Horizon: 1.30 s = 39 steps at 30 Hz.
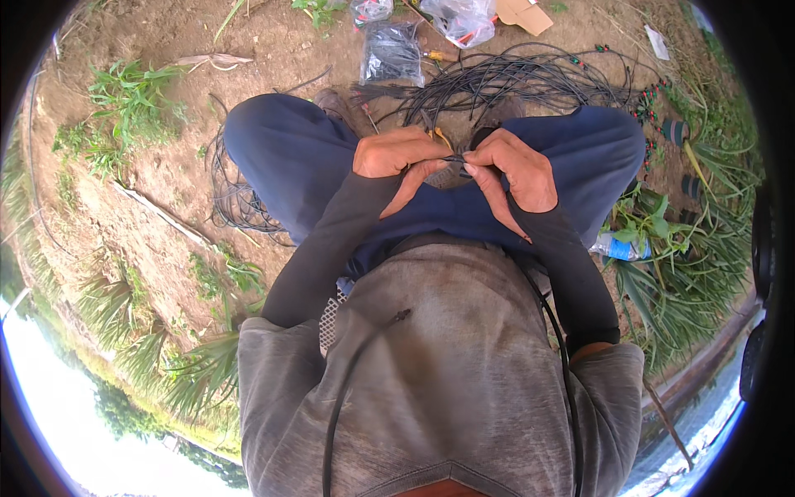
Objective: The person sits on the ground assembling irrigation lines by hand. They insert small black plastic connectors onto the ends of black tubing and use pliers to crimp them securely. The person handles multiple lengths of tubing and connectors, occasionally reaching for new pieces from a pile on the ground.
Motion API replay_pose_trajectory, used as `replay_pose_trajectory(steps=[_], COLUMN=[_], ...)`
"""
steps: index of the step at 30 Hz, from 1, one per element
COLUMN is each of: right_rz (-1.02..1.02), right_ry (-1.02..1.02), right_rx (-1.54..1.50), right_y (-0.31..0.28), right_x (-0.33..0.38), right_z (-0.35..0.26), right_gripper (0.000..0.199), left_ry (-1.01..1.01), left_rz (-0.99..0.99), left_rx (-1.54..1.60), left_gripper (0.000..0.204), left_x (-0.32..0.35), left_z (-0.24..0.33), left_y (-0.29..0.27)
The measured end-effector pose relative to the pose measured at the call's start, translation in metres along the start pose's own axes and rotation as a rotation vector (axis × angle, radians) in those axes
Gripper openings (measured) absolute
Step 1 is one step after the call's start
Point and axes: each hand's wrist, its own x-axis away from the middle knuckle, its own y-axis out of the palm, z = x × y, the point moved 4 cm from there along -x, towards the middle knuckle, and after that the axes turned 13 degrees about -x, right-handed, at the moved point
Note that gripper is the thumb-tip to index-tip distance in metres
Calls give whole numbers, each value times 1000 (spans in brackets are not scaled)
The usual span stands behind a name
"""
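Note:
In front of my lap both hands meet, fingertips pinching a thin black tube or cable point(455, 158). My left hand point(392, 158) is closed on its left side, with thumb and forefinger pressed together. From the other side my right hand point(517, 168) grips it in the same way, a short gap from the left. The fingers hide most of the piece, so I cannot tell whether it is one length or two. Just beyond the fingertips, a yellow-handled tool point(443, 137) shows in part between my shoes.
A heap of long black tubes point(530, 76) with small red and green pieces lies past my feet. Beside it sit a black plastic packet point(392, 54), a clear bag point(464, 16) and cardboard point(524, 15). Another black coil point(236, 195) lies left; a bottle point(621, 247) lies right among plants.

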Motion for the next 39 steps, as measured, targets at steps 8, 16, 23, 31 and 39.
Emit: replay_pose_trajectory(steps=[8,16,23,31,39], right_rz=[67,19,-78,-366,-429], right_ry=[704,852,63,-40,2], right_rx=[-673,-824,57,303,200], right_y=[17,19,4,-1,20], right_x=[17,16,6,10,45], right_z=[27,39,-3,-1,-9], right_gripper=[11,18,28,17,19], left_ry=[290,301,-103,-334,-599], left_rz=[163,147,-83,-492,-948], left_rx=[-211,-339,-23,149,556], left_gripper=[26,23,11,17,27], left_x=[12,11,9,20,59], left_z=[1,1,-4,2,5], left_y=[4,-2,6,13,29])
